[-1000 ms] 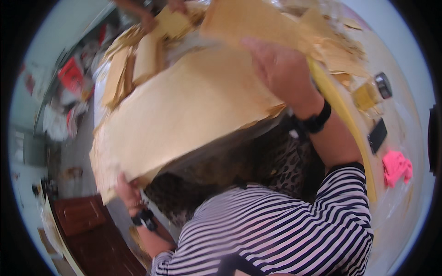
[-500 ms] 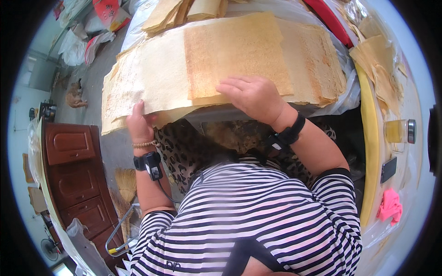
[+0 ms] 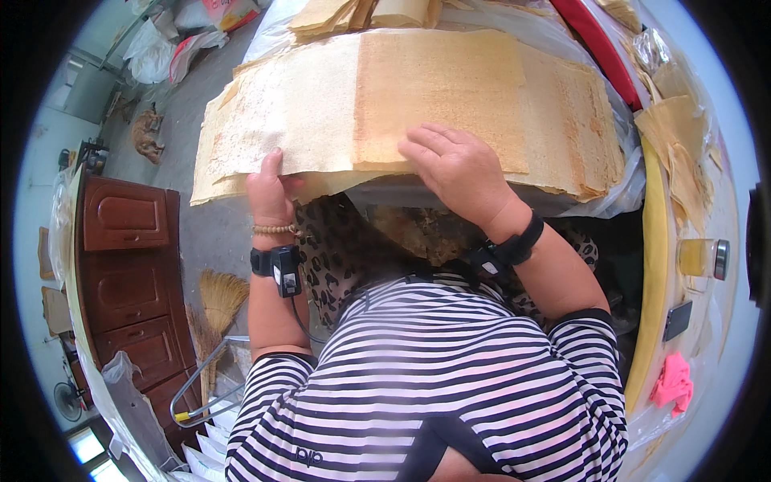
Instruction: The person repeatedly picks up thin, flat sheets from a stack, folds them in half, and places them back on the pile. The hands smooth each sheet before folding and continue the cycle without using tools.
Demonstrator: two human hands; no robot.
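Pale tan sheets (image 3: pixel 317 104) with a rough, fibrous surface lie in an overlapping layer across the work surface in front of me. A more orange sheet (image 3: pixel 438 80) forms the middle of the layer. My left hand (image 3: pixel 271 189) pinches the near edge of the pale sheets at left, its thumb on top and its fingers underneath. That near edge is lifted slightly. My right hand (image 3: pixel 459 173) rests on the near edge of the orange sheet, fingers stretched out and close together, holding nothing.
More tan sheets (image 3: pixel 401 12) are piled at the far side. On the right ledge are folded sheets (image 3: pixel 675 140), a jar of yellow liquid (image 3: pixel 697 259), a phone (image 3: pixel 678 320) and a pink cloth (image 3: pixel 672 382). A broom (image 3: pixel 222 299) and brown cabinet (image 3: pixel 128 273) stand at left.
The whole view has shifted, so the sheets appear further right. My left hand still pinches the edge; my right hand stays at the orange sheet's near edge, its fingers slightly repositioned.
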